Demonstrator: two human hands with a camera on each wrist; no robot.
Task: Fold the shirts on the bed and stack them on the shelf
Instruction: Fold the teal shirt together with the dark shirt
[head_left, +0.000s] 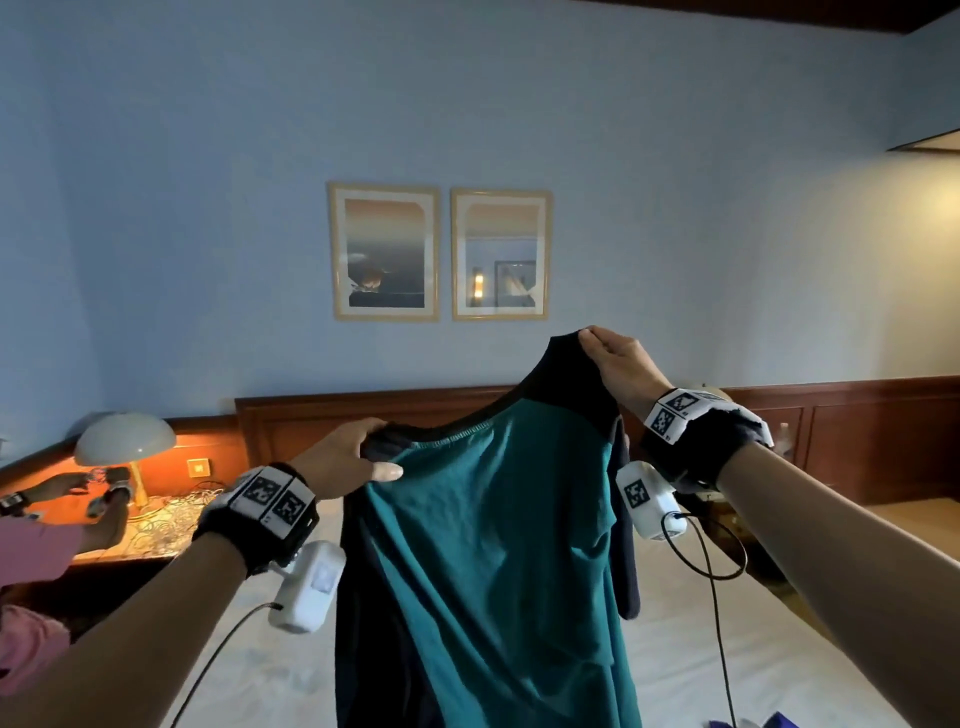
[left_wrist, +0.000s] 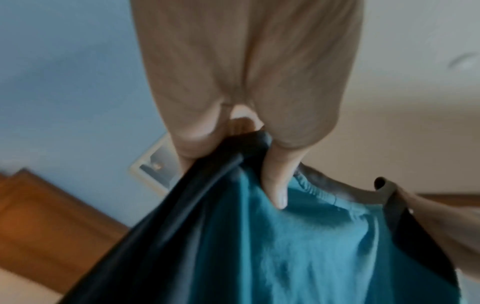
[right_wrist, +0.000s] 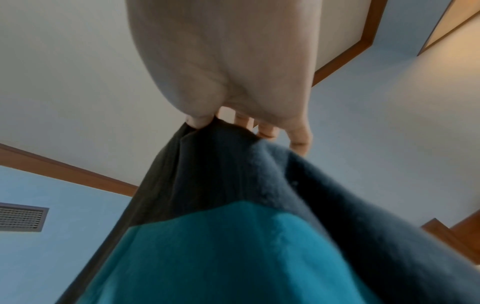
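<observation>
In the head view, a teal shirt with dark navy shoulders and sleeves hangs in the air above the white bed, held up by both hands. The left hand grips the left shoulder of the shirt, with the fingers curled over the dark fabric and the thumb lying on the teal front. The right hand is higher and pinches the right shoulder at its top. One dark sleeve hangs down on the right side of the shirt. Behind the bed is a wooden headboard, and above it two framed pictures hang on the blue wall. At the far left stands a lamp on a desk with cables on it, and the arms of another person reach over this desk.

In the left wrist view, the left hand is closed on the dark shoulder, and its thumb presses on the teal shirt just beside the collar seam.

In the right wrist view, the right hand pinches the dark shoulder fabric of the shirt with its fingertips. The picture is somewhat blurred.
</observation>
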